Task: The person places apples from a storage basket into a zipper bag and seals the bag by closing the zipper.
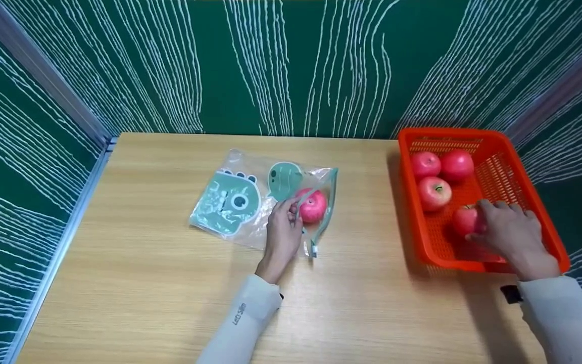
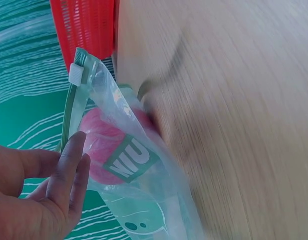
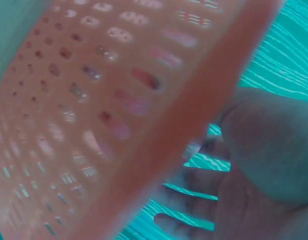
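Fingers [image 2: 66,172]: left hand [image 1: 282,227] pinches zip bag [image 1: 233,202]; right hand [image 1: 512,230] spread at basket apple [image 1: 465,220], grip unclear
Label [image 2: 127,158]: "NIU"; bagged apple [image 1: 314,207] behind
Sleeve [image 1: 243,318]: "Let's Slim"
Red basket [image 1: 452,132]: rim [image 3: 166,145] blocks right-wrist view

Basket apple [image 1: 464,221]: was partly covered by the right hand [image 1: 509,237]; their contact was hidden.
Plastic basket [image 3: 194,100]: was blurred in the right wrist view, its rim hiding part of that hand.
Zip bag [image 2: 169,200]: ran off the left wrist view's bottom edge.
Bagged apple [image 2: 103,135]: was partly masked by the NIU print [image 2: 126,157].
Desk [image 1: 144,303]: near edge was cut off.
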Available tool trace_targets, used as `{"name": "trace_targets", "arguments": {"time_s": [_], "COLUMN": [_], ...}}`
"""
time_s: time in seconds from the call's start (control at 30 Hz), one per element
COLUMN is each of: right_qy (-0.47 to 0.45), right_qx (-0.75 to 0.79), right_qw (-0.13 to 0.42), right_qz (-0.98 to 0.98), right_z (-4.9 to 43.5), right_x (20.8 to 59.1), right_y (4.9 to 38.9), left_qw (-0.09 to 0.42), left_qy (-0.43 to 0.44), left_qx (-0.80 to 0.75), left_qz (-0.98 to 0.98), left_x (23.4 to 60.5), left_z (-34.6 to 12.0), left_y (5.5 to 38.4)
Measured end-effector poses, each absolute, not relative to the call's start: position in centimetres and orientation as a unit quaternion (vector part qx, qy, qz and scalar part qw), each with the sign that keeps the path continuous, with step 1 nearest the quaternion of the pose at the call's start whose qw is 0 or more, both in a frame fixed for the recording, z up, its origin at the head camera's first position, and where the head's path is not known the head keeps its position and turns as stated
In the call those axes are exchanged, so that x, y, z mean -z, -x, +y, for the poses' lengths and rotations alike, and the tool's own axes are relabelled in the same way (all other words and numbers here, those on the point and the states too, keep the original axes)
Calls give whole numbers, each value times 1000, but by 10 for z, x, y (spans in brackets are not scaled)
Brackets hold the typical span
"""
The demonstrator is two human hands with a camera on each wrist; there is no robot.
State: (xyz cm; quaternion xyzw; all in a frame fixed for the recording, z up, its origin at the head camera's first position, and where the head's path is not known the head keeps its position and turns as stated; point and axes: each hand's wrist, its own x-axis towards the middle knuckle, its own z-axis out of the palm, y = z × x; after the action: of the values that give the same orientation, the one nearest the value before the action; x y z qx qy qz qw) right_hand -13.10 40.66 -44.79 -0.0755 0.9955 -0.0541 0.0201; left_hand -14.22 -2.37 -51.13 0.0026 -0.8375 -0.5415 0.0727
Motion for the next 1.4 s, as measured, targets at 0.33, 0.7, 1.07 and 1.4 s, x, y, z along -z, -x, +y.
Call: {"name": "trace_targets", "arguments": {"time_s": [0.33, 0.7, 1.07, 1.4], "right_qy": [86, 107, 111, 118], "right_qx": [53, 71, 54, 54], "right_qw": [-28, -58, -77, -84], "right_qz": [994, 990, 989, 988], "right_z": [385, 365, 347, 323], "right_x": [434, 417, 406, 399], "right_y": [128, 128, 130, 134], "left_qw": [88, 71, 68, 75], "left_qy": [5, -2, -4, 1], "left_qx": [538, 548, 540, 543], "left_qz": [-838, -833, -839, -836], "left_x": [512, 510, 511, 513], "left_z": [-23, -24, -25, -23], "left_y": [143, 142, 143, 142]}}
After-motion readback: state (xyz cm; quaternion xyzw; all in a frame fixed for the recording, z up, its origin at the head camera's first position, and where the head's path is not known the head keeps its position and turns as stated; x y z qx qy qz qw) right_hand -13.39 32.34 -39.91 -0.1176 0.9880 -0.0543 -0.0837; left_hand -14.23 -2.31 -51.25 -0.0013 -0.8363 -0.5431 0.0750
